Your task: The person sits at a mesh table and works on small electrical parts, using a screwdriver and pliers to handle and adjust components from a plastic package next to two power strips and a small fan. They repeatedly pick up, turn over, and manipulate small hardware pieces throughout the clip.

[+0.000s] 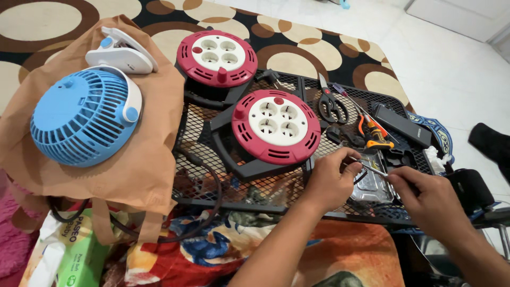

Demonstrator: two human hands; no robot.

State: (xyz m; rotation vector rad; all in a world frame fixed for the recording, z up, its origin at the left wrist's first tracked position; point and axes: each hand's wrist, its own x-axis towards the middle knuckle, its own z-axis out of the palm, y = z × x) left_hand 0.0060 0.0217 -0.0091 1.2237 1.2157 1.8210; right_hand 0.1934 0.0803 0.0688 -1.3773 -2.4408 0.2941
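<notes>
Head view, left to right: a blue clip-on fan [85, 116] is lying on a brown paper bag [143, 159] at the left edge of the black mesh worktop [202, 165]. Two red cable reels [276, 126] with white socket faces are sitting on the mesh, one behind the other. Past them, the left hand [330, 179] is pinching closed on one end of a thin metal rod [372, 169], fingertips bunched. The rod is spanning across to the right hand [425, 195], which is gripping its other end, fingers curled shut. Both hands are hovering over a clear plastic tray [372, 186] near the worktop's front edge. Behind them, black scissors [330, 103] and an orange-handled tool [376, 132] are resting on the mesh.
</notes>
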